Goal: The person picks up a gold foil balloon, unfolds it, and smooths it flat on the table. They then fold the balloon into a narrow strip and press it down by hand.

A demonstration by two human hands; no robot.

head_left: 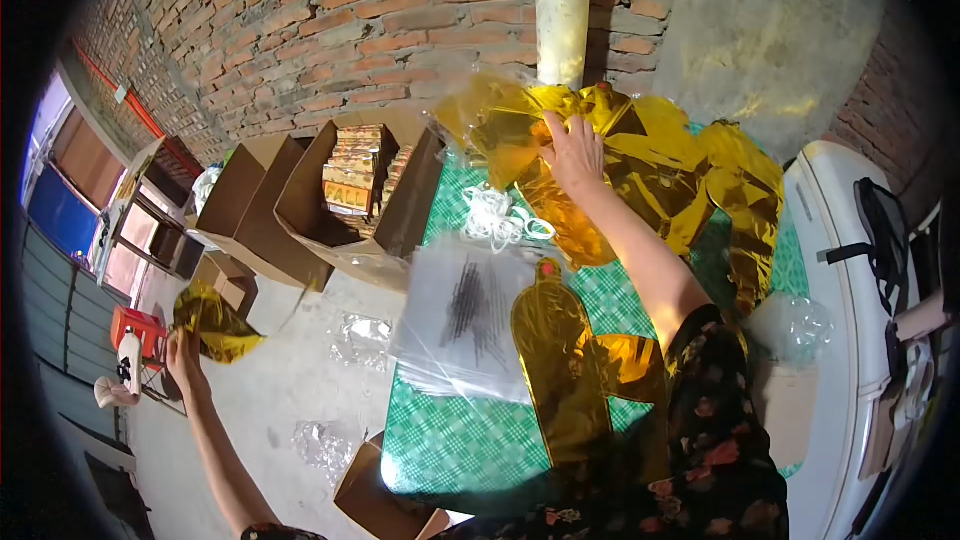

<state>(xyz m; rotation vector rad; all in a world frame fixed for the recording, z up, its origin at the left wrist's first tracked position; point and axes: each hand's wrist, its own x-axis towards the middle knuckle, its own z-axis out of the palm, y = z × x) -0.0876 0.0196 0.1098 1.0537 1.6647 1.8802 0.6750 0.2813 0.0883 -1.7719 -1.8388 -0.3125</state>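
On the left, my left hand (182, 358) is closed on the edge of a crumpled gold foil piece (212, 320), holding it out over the floor beside the table. My right hand (577, 152) reaches to the back of the table, fingers apart, touching a heap of shiny gold foil pieces (640, 155). Nearer my body lies a flat, bottle-shaped gold foil piece (560, 360) with a reddish spot at its top. To its left rests a stack of clear plastic bags (460, 325). White string or ribbon (497, 218) sits bunched between the bags and the heap.
A green patterned cloth covers the table (450, 440). Left of it stand an open carton with printed packets (350, 180), another carton (250, 205) and a low box (375, 495). Clear plastic scraps (362, 338) litter the floor. A white appliance-like body (840, 340) borders the right side.
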